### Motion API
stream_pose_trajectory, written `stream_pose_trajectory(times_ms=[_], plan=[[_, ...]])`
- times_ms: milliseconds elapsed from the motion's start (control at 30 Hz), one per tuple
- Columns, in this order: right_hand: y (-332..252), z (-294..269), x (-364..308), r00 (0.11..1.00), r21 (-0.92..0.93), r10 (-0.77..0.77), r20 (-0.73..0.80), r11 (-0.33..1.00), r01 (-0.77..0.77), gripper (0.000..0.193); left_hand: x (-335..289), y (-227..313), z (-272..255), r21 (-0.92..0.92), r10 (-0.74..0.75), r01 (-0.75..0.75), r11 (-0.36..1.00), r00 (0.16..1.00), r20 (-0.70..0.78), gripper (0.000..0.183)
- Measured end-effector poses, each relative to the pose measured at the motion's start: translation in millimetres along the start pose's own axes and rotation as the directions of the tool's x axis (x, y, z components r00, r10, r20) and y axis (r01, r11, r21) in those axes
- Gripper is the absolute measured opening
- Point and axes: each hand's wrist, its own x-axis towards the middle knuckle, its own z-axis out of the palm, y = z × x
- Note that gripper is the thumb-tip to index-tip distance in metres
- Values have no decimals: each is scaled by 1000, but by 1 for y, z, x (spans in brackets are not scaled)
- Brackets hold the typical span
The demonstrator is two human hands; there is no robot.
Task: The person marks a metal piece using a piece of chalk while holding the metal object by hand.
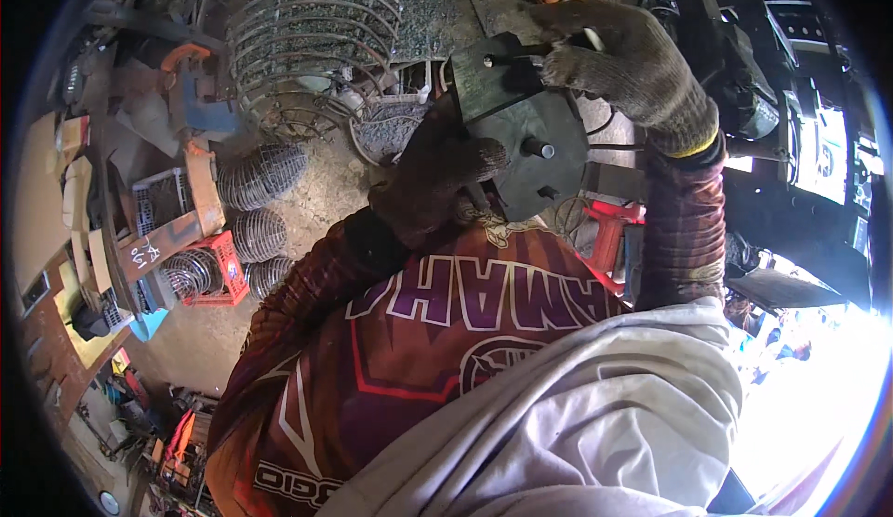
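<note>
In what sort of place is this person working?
Probably a metalworking shop: wire coils on the floor, a larger rod coil beyond them, and a dark metal-looking part being handled.

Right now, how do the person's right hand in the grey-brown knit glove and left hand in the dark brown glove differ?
The right hand is paler and shows a yellow cuff edge; the left hand looks much darker, with no yellow edge visible. The right hand is by the upper end of the black round-faced part; the left hand is lower, at its left side. Both are gloved.
</note>
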Motion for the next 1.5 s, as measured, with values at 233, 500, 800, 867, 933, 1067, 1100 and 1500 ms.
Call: stream_pose_trajectory(times_ms=[233,500,800,867,933,1067,1100,1500], plan=[[-24,10,26,990,-345,7,143,938,43,46,-1,-2,-10,295,-53,78,952,994,-91,50],[-24,21,51,980,-509,-91,178,844,171,51,-3,6,-7,275,-5,30,961,996,-93,46],[-23,12,43,971,-203,223,84,958,-203,54,-10,27,4,187,-112,124,975,991,-73,61],[-16,13,43,980,-100,160,114,984,-149,54,-9,25,2,179,-110,119,977,992,-59,60],[-15,10,43,957,-58,225,181,974,-218,55,-7,20,-1,158,-102,108,981,994,-50,58],[-20,11,52,840,-128,455,295,890,-437,57,-1,12,-5,130,-68,75,989,996,-58,55],[-19,13,52,827,-145,479,294,878,-457,58,-1,10,-5,131,-58,66,989,996,-65,53],[-15,21,45,871,-97,433,232,901,-423,63,-1,-2,-9,280,41,-3,960,991,-130,40]])
